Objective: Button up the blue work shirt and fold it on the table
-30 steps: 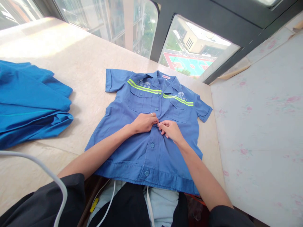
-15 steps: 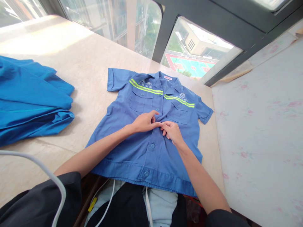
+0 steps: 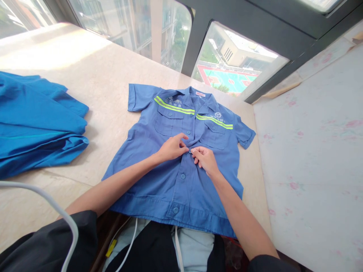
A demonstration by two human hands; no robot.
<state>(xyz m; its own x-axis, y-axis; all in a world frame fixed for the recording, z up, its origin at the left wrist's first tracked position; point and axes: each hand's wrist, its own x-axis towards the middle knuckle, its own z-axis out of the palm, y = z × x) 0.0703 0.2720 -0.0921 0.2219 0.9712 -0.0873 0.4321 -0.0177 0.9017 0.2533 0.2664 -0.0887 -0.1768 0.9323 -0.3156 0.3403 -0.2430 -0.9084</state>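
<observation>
A blue short-sleeved work shirt [image 3: 147, 177] with yellow-green reflective stripes lies front side up, its collar toward the window. At the middle of its front placket, my left hand [image 3: 173, 147] pinches the cloth edge between thumb and fingers. My right hand [image 3: 205, 158] is closed at the same spot, its thumb and forefinger on a small blue button [image 3: 190, 150] that shows between the two hands. Below them, a lower button [image 3: 183, 176] and a hem button [image 3: 176, 210] sit on the placket. Above, the collar lies spread open.
More blue clothing [image 3: 42, 124] lies heaped on the left of the pale tabletop [image 3: 107, 68]. A white cable [image 3: 56, 204] loops across the lower left. Grey window frames [image 3: 244, 30] rise at the back, and a flowered wall [image 3: 309, 151] borders the right side.
My fingertips have drawn slightly apart, and the button between them now shows. Both hands otherwise stay at the same place on the placket.
</observation>
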